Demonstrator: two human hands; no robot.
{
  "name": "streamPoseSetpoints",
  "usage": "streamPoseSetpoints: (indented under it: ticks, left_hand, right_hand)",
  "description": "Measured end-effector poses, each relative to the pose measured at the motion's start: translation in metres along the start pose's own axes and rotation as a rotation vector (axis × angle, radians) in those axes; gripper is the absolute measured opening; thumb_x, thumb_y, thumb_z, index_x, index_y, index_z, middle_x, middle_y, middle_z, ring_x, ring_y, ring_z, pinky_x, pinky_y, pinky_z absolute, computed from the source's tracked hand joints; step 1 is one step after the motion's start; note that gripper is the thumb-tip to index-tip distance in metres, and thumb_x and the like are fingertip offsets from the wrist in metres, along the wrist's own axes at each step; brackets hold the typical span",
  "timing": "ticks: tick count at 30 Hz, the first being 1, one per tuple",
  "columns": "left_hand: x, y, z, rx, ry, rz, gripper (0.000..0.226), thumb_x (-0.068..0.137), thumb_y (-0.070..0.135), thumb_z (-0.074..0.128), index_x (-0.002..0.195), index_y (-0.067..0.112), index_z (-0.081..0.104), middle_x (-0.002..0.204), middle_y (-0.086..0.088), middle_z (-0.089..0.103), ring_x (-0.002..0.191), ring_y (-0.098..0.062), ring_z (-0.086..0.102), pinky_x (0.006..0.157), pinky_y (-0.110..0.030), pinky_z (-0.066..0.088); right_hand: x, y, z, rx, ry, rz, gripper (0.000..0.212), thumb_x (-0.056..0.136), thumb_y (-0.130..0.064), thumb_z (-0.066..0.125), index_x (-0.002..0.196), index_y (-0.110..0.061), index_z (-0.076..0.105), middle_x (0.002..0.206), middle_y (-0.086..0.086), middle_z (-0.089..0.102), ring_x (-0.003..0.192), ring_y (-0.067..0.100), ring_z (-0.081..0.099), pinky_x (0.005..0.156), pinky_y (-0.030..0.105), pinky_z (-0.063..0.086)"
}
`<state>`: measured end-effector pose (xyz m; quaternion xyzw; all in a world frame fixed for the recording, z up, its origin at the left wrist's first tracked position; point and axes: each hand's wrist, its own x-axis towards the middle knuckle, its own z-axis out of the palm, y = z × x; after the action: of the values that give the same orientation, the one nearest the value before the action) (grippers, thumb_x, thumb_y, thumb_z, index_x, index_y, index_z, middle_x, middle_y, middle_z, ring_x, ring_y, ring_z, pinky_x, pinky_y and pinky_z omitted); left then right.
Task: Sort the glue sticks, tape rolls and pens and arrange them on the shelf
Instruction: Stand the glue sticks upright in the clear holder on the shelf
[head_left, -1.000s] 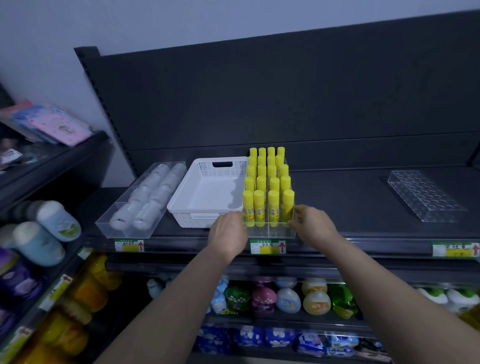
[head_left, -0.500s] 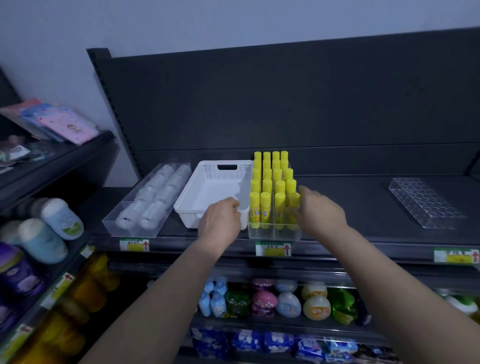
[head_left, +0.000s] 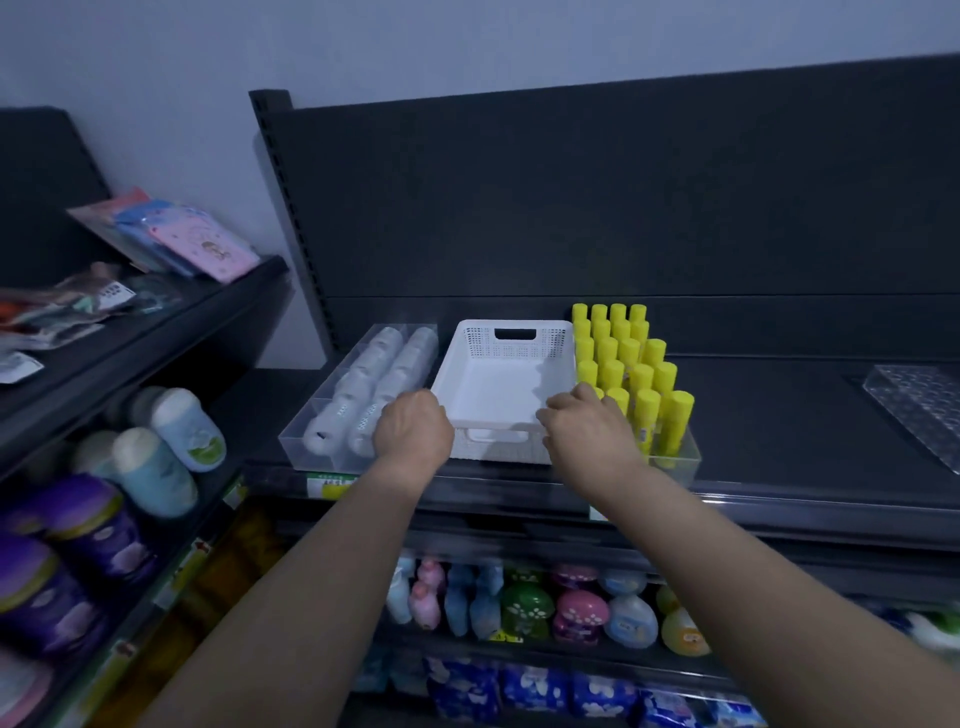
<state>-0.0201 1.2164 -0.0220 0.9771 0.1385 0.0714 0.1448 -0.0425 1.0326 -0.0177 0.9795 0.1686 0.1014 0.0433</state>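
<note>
Both hands have shifted left, off the tray of glue sticks and onto the white basket (head_left: 498, 384). The left hand (head_left: 413, 431) grips the basket's near left corner, fingers curled over the rim. The right hand (head_left: 587, 431) grips the near right corner, thumb on the front rim and fingers bent along the right wall. The basket sits flat on the shelf (head_left: 769, 426), its handle slot at the far end.

The glue sticks (head_left: 628, 364) stand upright in rows in a clear tray (head_left: 685, 457) just right of the basket, touching or almost touching its right wall. The right hand hides the nearest left sticks. The tape rolls (head_left: 363, 395) lie in two rows in a second clear tray (head_left: 301, 447) just left of the basket; the left hand covers its near right corner. A clear perforated holder (head_left: 919, 405) lies well apart at the right end of the same shelf.

Coloured bottles (head_left: 576, 613) fill the shelf below. A side rack (head_left: 156, 332) on the left carries flat packets (head_left: 176, 239).
</note>
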Motion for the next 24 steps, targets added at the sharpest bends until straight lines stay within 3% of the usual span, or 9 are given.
streamPoseSetpoints:
  ticks: [3,6,10,15,19,20,24]
  left_hand:
    - [0.013,-0.006,-0.003,-0.026,0.011,0.015,0.029,0.096,0.013,0.048,0.123,0.01,0.058,0.122,-0.011,0.061,0.11,-0.031,0.058,0.084,-0.036,0.046]
    - [0.023,-0.015,-0.006,-0.022,-0.016,0.06,0.043,0.089,-0.001,0.046,0.129,0.013,0.056,0.124,-0.012,0.061,0.111,-0.031,0.057,0.089,-0.037,0.049]
    - [0.035,-0.024,-0.015,0.046,-0.014,0.074,0.047,0.087,-0.003,0.042,0.132,0.009,0.053,0.121,-0.01,0.061,0.11,-0.03,0.057,0.079,-0.031,0.046]
    - [0.046,-0.021,-0.013,0.013,-0.069,0.075,0.027,0.09,0.005,0.047,0.114,0.005,0.061,0.11,-0.013,0.065,0.1,-0.03,0.061,0.069,-0.031,0.045]
    - [0.047,-0.021,-0.008,-0.123,-0.153,0.021,0.016,0.082,-0.003,0.045,0.087,0.005,0.058,0.093,-0.017,0.069,0.083,-0.033,0.067,0.071,-0.038,0.059]
    - [0.046,-0.022,-0.008,-0.147,-0.158,0.008,0.018,0.081,-0.005,0.044,0.088,0.004,0.059,0.091,-0.017,0.068,0.081,-0.034,0.067,0.071,-0.04,0.059]
    - [0.053,-0.032,-0.011,-0.243,-0.054,0.02,0.046,0.08,-0.008,0.042,0.12,0.005,0.059,0.085,-0.011,0.062,0.075,-0.028,0.062,0.068,-0.035,0.057]
  right_hand:
    - [0.009,-0.01,0.01,-0.001,-0.031,0.015,0.019,0.088,-0.011,0.053,0.106,-0.015,0.06,0.114,0.0,0.06,0.112,0.025,0.043,0.075,0.032,0.028]
    - [0.019,-0.018,0.015,0.021,-0.031,0.019,0.023,0.088,-0.008,0.05,0.106,-0.018,0.061,0.112,0.0,0.062,0.112,0.025,0.044,0.076,0.032,0.031]
    - [0.029,-0.022,0.017,0.09,-0.026,0.04,0.037,0.087,-0.005,0.05,0.114,-0.027,0.064,0.108,0.0,0.066,0.113,0.023,0.046,0.072,0.033,0.03]
    - [0.028,-0.021,0.024,0.118,-0.007,0.133,0.036,0.091,-0.013,0.053,0.121,-0.032,0.06,0.105,-0.001,0.066,0.113,0.021,0.049,0.082,0.033,0.038]
    - [0.025,-0.022,0.029,0.113,0.026,0.191,0.031,0.092,-0.015,0.051,0.115,-0.033,0.062,0.105,-0.006,0.067,0.111,0.02,0.049,0.079,0.033,0.032]
    - [0.025,-0.023,0.03,0.137,0.048,0.193,0.031,0.092,-0.015,0.05,0.115,-0.033,0.062,0.105,-0.006,0.066,0.111,0.02,0.05,0.078,0.033,0.031]
    - [0.033,-0.026,0.027,0.302,0.216,0.178,0.028,0.091,-0.014,0.056,0.111,-0.028,0.069,0.11,-0.001,0.064,0.114,0.026,0.047,0.079,0.037,0.037]
